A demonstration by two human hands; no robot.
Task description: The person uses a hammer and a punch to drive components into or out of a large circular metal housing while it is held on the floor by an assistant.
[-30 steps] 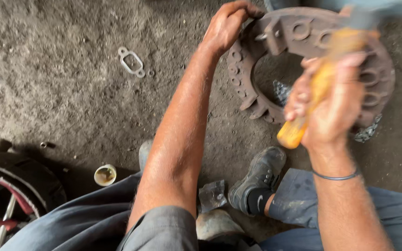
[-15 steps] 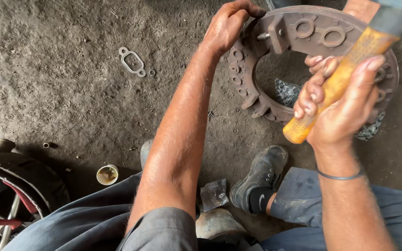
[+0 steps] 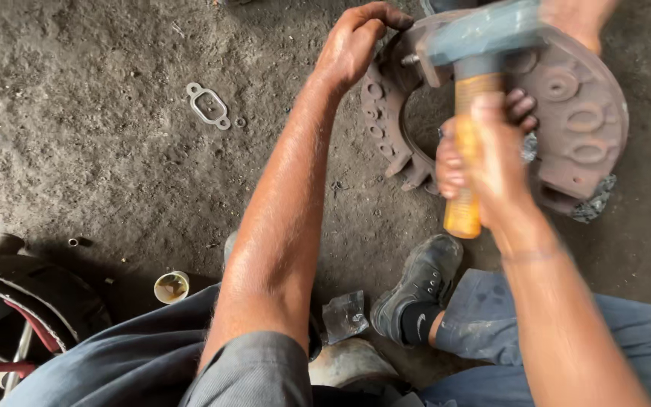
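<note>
While gripped, hammer (image 3: 470, 105) handle near-vertical.

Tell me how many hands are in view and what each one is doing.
2. The left hand grips the top edge of the rusty round metal part standing on the ground; the right hand holds the yellow-handled hammer in front of that part.

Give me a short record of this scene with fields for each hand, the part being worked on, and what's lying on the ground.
left hand: grips the rim of the rusty round metal plate
right hand: holds a yellow-handled hammer, blurred
ground: small metal gasket, little round cup
also: dark shoe
</note>
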